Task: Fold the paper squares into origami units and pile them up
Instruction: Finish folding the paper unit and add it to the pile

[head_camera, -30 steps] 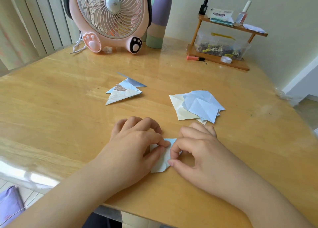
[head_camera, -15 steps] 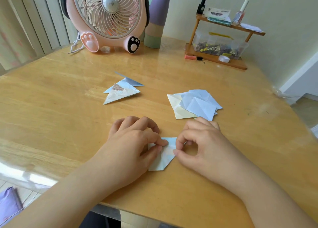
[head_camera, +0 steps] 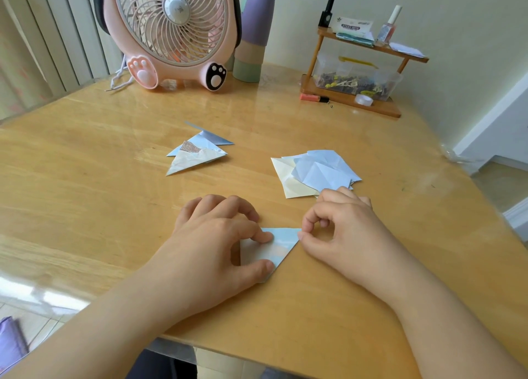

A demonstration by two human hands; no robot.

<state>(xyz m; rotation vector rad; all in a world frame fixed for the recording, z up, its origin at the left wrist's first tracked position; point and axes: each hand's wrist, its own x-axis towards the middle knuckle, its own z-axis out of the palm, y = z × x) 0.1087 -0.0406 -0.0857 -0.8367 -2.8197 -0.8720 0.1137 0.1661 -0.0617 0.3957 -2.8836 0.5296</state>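
Glossy wooden table [head_camera: 85, 184] by pale walls, pink plastic fan [head_camera: 171, 32] at its far edge, left hand [head_camera: 217, 244] pressing a flat paper triangle [head_camera: 278, 247] near the front edge, right hand [head_camera: 340, 235] pinching its corner, folded pile [head_camera: 197, 155] and creased squares [head_camera: 317, 173] between fan and triangle.

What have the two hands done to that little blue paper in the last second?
The right hand has slid rightward along the blue paper, so more of the triangle now shows; its fingertips now pinch the right corner. The left hand still presses the paper flat on the table. The folded units and the loose paper squares lie unmoved.
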